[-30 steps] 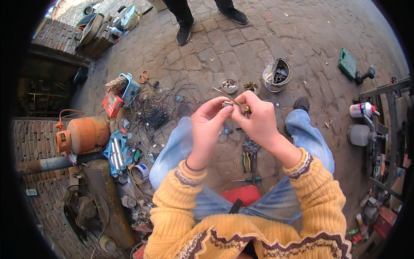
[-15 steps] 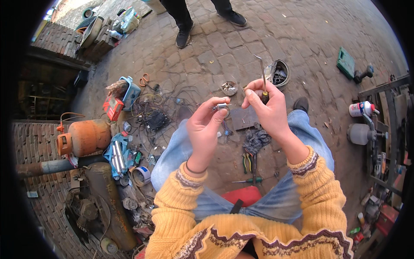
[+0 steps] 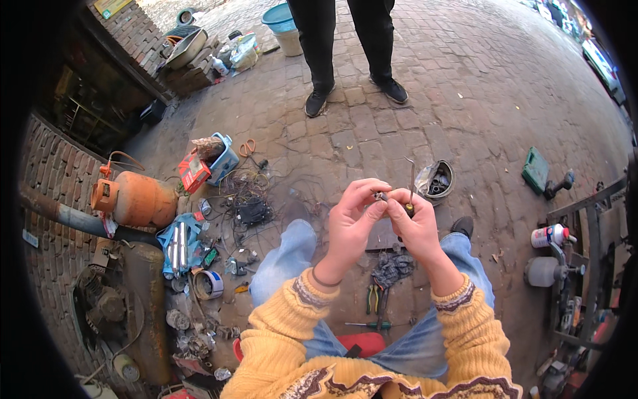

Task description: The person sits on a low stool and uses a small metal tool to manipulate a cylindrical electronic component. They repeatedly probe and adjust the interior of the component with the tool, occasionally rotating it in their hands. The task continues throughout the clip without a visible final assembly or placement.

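My left hand [image 3: 353, 225] pinches a small silver metal part [image 3: 381, 196] between thumb and fingers. Fingers hide most of it; half a second ago it showed as a little cylinder with thin pins at its ends. Tucked in my right hand [image 3: 419, 229] is a hooked pick [image 3: 411, 174], its bent steel tip pointing up and its black and yellow handle partly covered by the palm. The right thumb and forefinger meet the left fingertips at the part. Below the hands lie a crumpled dark cloth [image 3: 392, 269], pliers [image 3: 373, 299] and a screwdriver [image 3: 365, 324].
A round tin of dark rings [image 3: 438, 181] stands beyond my right hand. Tangled wires [image 3: 246, 193], a blue basket [image 3: 224, 159] and an orange gas cylinder [image 3: 143, 199] are at left. A person in black trousers [image 3: 319, 46] stands ahead. A metal rack [image 3: 591, 266] edges the right.
My hands have come together, the right fingertips now touching the left ones at the small part. The view has tilted up, showing more of the standing person's legs.
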Tool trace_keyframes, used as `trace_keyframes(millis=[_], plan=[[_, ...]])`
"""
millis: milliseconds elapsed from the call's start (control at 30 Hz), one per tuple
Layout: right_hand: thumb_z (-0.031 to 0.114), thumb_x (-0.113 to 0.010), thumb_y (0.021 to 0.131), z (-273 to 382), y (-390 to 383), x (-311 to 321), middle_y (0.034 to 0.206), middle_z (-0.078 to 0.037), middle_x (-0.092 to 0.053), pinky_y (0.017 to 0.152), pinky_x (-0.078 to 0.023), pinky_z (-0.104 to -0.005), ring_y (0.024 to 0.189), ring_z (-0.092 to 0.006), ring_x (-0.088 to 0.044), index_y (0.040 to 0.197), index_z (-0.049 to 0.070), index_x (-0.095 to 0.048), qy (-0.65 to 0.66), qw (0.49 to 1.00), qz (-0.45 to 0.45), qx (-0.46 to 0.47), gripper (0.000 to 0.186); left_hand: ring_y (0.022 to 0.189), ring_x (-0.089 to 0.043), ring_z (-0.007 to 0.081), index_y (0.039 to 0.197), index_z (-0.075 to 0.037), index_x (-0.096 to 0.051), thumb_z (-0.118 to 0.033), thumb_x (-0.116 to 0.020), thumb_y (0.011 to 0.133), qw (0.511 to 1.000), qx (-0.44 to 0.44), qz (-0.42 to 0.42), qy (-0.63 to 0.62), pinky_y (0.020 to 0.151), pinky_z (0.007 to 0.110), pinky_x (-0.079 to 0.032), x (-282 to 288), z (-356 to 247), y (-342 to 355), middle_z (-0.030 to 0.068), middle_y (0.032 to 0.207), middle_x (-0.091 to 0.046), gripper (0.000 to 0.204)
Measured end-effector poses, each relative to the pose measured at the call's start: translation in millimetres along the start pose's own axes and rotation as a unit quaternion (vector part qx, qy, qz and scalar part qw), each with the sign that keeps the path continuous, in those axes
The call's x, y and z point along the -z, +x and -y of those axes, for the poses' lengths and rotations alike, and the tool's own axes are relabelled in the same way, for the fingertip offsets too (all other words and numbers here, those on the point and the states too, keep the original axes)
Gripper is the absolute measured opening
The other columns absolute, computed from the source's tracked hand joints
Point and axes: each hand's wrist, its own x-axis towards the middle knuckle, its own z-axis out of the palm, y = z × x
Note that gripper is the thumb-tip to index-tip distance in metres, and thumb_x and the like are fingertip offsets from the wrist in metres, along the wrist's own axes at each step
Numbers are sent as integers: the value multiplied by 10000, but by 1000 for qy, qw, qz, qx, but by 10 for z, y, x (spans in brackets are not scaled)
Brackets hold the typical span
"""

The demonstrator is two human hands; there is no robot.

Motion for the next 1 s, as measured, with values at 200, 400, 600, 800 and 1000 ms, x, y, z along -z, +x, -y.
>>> trace_keyframes(millis=[200,400,600,800,1000], plan=[[102,-663,940,-40,-33,54,841,26,-649,722,-470,-224,810,-38,-546,925,4,-664,-60,996,-24,56,99,995,-586,149,1166,-31,-633,-23,-761,831,972,-139,-120,149,801,278,-506,-113,-9,5,73,1175,-568,359],[110,-662,941,-8,-55,-41,815,-50,-726,706,-514,-245,773,-90,-654,956,-6,-677,-101,984,-36,139,118,805,-600,187,918,-35,-691,-4,-768,809,932,-195,-138,272,682,289,-490,-91,-97,-29,65,913,-617,137],[86,-641,969,68,-117,30,807,-35,-709,630,-432,-211,700,-49,-580,960,1,-654,-201,965,-16,168,86,800,-588,174,903,-4,-633,-14,-699,884,968,-116,-123,183,720,274,-486,-72,-115,-10,70,926,-598,70],[126,-624,990,93,-111,-42,775,-33,-687,605,-403,-207,666,-45,-546,970,10,-638,-76,981,21,177,119,816,-565,188,906,-13,-584,-90,-681,920,959,-140,-112,219,744,297,-468,-108,-208,-45,73,930,-571,125],[70,-562,1004,156,-129,76,849,-56,-671,736,-521,-278,800,-116,-636,970,7,-618,88,988,123,21,91,796,-549,193,907,-18,-578,-100,-681,921,953,-174,-88,233,733,298,-466,-136,-286,-98,88,925,-556,132]])
